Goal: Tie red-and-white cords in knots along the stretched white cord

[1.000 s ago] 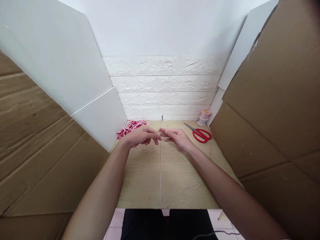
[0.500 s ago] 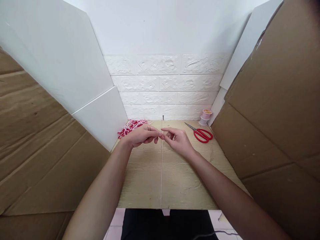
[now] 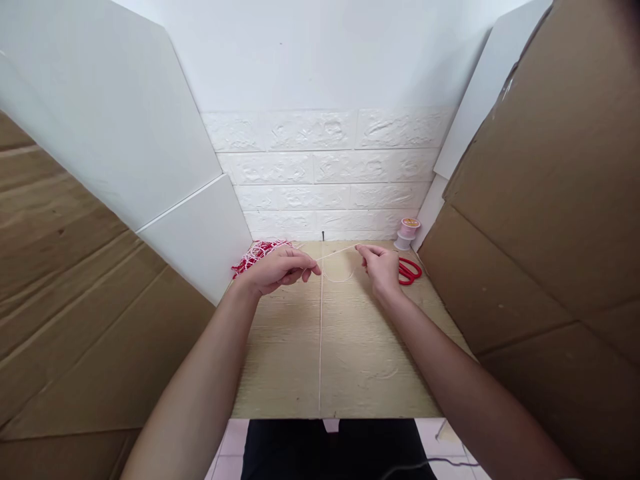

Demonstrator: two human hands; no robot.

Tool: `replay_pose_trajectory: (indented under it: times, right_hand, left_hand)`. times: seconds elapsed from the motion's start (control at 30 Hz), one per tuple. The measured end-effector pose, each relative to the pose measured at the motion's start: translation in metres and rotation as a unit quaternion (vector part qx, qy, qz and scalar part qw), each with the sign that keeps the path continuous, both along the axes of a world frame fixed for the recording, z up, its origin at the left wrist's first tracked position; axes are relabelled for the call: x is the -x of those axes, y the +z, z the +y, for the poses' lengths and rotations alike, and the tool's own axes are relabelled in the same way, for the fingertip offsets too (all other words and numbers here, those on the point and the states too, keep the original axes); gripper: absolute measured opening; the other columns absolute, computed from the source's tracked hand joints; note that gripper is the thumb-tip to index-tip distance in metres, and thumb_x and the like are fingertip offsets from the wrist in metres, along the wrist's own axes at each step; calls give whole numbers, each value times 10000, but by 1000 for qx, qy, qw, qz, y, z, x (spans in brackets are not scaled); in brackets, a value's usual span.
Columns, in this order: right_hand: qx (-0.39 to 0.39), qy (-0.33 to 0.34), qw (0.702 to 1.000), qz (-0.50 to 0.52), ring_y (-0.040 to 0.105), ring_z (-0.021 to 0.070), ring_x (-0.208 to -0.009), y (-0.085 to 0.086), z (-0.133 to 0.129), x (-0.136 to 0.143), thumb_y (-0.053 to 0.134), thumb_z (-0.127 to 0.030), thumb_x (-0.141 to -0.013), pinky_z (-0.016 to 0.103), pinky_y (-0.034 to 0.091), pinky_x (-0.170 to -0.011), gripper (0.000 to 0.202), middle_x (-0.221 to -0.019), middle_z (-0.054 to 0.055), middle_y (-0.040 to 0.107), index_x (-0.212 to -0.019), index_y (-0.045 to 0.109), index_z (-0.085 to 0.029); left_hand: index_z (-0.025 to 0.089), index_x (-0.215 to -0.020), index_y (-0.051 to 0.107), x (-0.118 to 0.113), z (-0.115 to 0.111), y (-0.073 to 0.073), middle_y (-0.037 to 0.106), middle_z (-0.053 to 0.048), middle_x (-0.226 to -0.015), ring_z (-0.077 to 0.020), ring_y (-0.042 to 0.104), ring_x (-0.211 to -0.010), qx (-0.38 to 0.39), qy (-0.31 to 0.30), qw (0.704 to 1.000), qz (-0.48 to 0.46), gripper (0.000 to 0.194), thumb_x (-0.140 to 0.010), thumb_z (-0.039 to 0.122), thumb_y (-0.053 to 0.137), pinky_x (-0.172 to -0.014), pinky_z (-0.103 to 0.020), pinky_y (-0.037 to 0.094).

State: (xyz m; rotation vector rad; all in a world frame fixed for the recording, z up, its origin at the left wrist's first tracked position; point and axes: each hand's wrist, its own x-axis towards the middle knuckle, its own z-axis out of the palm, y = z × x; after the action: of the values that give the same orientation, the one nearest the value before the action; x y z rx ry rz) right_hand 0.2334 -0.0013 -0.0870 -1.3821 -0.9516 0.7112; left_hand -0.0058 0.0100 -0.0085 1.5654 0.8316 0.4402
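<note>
Between my hands a thin pale string (image 3: 340, 252) is stretched, with a loose loop of it hanging below. My left hand (image 3: 286, 268) pinches the string near the middle, close to a pile of red and white cords (image 3: 253, 256). My right hand (image 3: 381, 267) grips the string between thumb and fingers, raised a little over the table. Behind this hand lie scissors with red handles (image 3: 412, 271), their blades hidden by it. A long pale line (image 3: 321, 347) runs from a small dark nail (image 3: 323, 235) at the back down to the front edge.
Two spools, one pink (image 3: 411, 227) over a whitish one, stand in the back right corner of the wooden table (image 3: 350, 373). Cardboard sheets (image 3: 530, 267) rise on both sides, and a white brick-patterned wall (image 3: 335, 167) closes off the back.
My right hand has moved right, away from my left hand, drawing the string out between them. It now covers the scissor blades. The view has shifted slightly.
</note>
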Motion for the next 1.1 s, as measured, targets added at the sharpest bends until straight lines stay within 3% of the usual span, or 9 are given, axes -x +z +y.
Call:
replay_pose_trajectory:
  times: [0.1, 0.2, 0.3, 0.4, 0.57, 0.7, 0.93, 1.1]
  right_hand:
    - [19, -14, 999, -22, 380, 123, -502, -1, 1, -3, 651, -387, -747, 264, 314, -521, 336, -553, -16, 483, -901, 729, -98]
    - [-66, 13, 986, -154, 420, 137, -514, 8, -13, 7, 615, -340, -807, 263, 344, -565, 408, -539, -40, 461, -1154, 677, -134]
    - [-141, 145, 950, -238, 460, 130, -540, 17, -30, 21, 581, -369, -890, 251, 376, -609, 494, -588, -38, 509, -1352, 581, -195]
    - [-159, 211, 921, -288, 477, 117, -547, 16, -35, 28, 556, -394, -936, 244, 370, -610, 401, -624, -17, 561, -1272, 648, -196]
    - [-181, 248, 911, -275, 513, 103, -576, 6, -27, 27, 541, -367, -955, 232, 372, -604, 272, -709, 15, 647, -926, 734, -178]
    - [-187, 178, 924, -283, 490, 104, -572, 4, -21, 20, 566, -332, -914, 234, 350, -586, 235, -660, 6, 601, -809, 676, -152]
    - [-74, -59, 976, -195, 477, 126, -572, -4, 2, -10, 564, -358, -848, 253, 336, -592, 271, -621, 5, 565, -757, 681, -130]
    - [-11, -98, 978, -185, 490, 155, -561, -6, 5, -19, 563, -325, -811, 271, 341, -592, 235, -601, 13, 576, -859, 688, -131]
  left_hand:
    - [111, -852, 753, 0, 0, 0, 547, -33, -655, -21, 279, -446, 15, 17, 1000, -3, 265, -854, 359, 663, -457, -246, 191]
    - [104, -858, 753, -2, 0, 0, 546, -35, -647, -24, 278, -451, 18, 27, 999, -4, 263, -847, 353, 668, -452, -246, 181]
    - [102, -868, 753, -4, 0, -2, 552, -37, -666, -23, 279, -448, 19, 27, 999, -2, 275, -845, 363, 669, -444, -244, 162]
    - [98, -863, 753, -6, 1, -6, 543, -32, -664, -19, 275, -437, 19, 20, 1000, -1, 286, -849, 371, 667, -442, -242, 152]
    - [95, -876, 763, -9, 1, -10, 543, -33, -657, -17, 283, -438, 15, 2, 1000, 0, 274, -856, 345, 652, -442, -227, 174]
    - [100, -894, 768, -9, 3, -11, 563, -40, -673, -14, 281, -436, 21, 6, 1000, 3, 287, -849, 368, 675, -427, -221, 155]
    - [95, -859, 772, -8, 4, -10, 598, -55, -665, -13, 285, -430, 31, -2, 999, -7, 264, -836, 347, 696, -431, -229, 182]
    - [94, -849, 776, -8, 3, -9, 621, -71, -689, -7, 274, -423, 32, -1, 999, -13, 258, -830, 339, 697, -427, -229, 158]
